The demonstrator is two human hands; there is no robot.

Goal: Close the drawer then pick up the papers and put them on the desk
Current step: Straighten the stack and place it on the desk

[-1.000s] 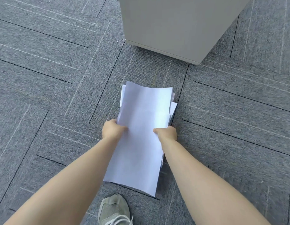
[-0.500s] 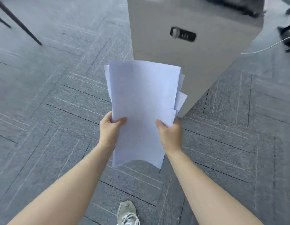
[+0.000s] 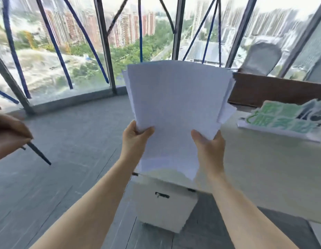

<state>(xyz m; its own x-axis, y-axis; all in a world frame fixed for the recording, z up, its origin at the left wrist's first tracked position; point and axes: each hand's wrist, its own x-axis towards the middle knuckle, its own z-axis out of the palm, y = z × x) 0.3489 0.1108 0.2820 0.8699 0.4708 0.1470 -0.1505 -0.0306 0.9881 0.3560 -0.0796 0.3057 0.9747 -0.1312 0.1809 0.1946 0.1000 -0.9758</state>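
I hold a stack of white papers (image 3: pixel 175 108) up in front of me, at about chest height. My left hand (image 3: pixel 134 139) grips its lower left edge and my right hand (image 3: pixel 209 142) grips its lower right edge. Below the papers stands the white drawer cabinet (image 3: pixel 165 207), its front shut flush, with a dark handle slot. The pale desk (image 3: pixel 263 168) stretches to the right of the papers and partly behind them.
A green and white printed sheet (image 3: pixel 281 121) lies on the desk at the far right. A brown panel and grey chairs (image 3: pixel 263 56) stand behind the desk. Large windows fill the back. A brown chair with a dark leg (image 3: pixel 39 155) is at the left.
The papers have risen from the carpet to chest height in both hands. My view has swung up from the floor to the desk and windows.
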